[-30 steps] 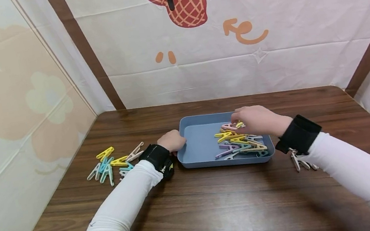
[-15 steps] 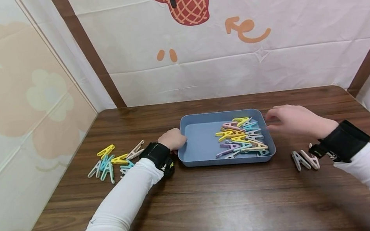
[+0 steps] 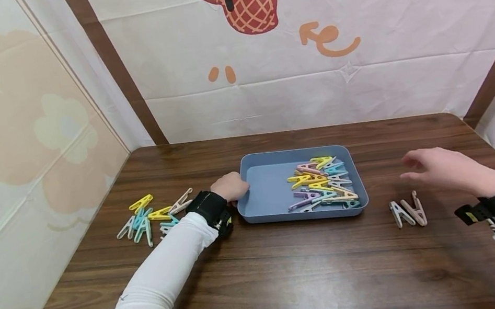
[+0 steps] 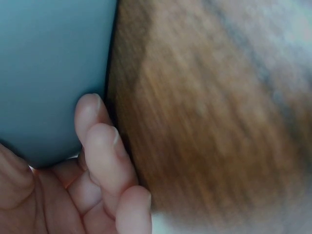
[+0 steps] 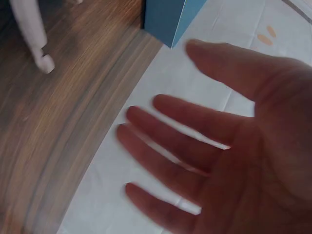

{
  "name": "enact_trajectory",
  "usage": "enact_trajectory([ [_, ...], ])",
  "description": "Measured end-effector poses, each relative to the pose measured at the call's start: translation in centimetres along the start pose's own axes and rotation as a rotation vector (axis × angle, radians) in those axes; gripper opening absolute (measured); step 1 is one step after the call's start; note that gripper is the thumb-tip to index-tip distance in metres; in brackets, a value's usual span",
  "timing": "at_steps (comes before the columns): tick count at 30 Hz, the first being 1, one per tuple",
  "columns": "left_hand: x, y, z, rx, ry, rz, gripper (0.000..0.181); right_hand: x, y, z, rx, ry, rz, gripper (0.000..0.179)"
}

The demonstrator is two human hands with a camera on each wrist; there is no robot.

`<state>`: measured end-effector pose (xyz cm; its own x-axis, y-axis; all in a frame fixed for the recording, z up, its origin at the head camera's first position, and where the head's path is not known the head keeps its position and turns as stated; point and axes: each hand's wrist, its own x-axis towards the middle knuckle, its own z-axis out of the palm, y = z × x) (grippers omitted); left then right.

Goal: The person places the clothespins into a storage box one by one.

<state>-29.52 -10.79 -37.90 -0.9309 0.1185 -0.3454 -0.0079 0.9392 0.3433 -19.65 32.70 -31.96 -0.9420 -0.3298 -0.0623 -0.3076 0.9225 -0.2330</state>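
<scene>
A blue-grey tray (image 3: 267, 188) stands mid-table with several clothespins (image 3: 322, 178) in yellow, pink, purple, blue and grey heaped in its right half. My left hand (image 3: 231, 187) grips the tray's left end. In the left wrist view its fingers (image 4: 105, 151) curl along the tray's outer wall (image 4: 53, 73). My right hand (image 3: 444, 169) is to the right of the tray with nothing in it, its fingers spread apart in the right wrist view. Just in front of that hand, a grey clothespin (image 3: 400, 214) and a beige clothespin (image 3: 415, 209) lie on the table.
To the left of the tray lies a loose pile of yellow, blue, green and beige clothespins (image 3: 143, 222), partly hidden by my left forearm. The brown wooden table (image 3: 293, 275) reaches back to a white printed cloth (image 3: 194, 114), with another cloth at the left side.
My right hand has left the tray and moved right, uncovering yellow and blue clothespins inside it and the grey and beige pair on the table. My left hand has stayed at the tray.
</scene>
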Motion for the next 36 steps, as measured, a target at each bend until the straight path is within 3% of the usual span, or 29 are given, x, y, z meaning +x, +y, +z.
enact_trajectory([
  [8,0.2,-0.2,0.2,0.001,0.005,0.015,0.028,-1.8,1.6,0.9,0.026,-0.152,0.110,0.064],
  [17,-0.4,0.1,0.0,-0.003,-0.003,0.005,0.026,-2.3,1.5,1.8,-0.020,-0.196,0.130,0.080],
  [20,-0.4,0.2,0.0,-0.003,0.005,0.007,0.026,-2.4,1.3,2.1,-0.045,-0.187,0.130,0.077],
  [27,-0.4,0.2,0.0,-0.001,0.012,0.012,0.027,-1.9,0.6,3.1,-0.052,-0.180,0.138,0.042],
  [36,-0.7,0.3,0.0,-0.002,0.013,0.009,0.026,-1.1,-0.1,4.0,-0.079,-0.164,0.139,0.043],
])
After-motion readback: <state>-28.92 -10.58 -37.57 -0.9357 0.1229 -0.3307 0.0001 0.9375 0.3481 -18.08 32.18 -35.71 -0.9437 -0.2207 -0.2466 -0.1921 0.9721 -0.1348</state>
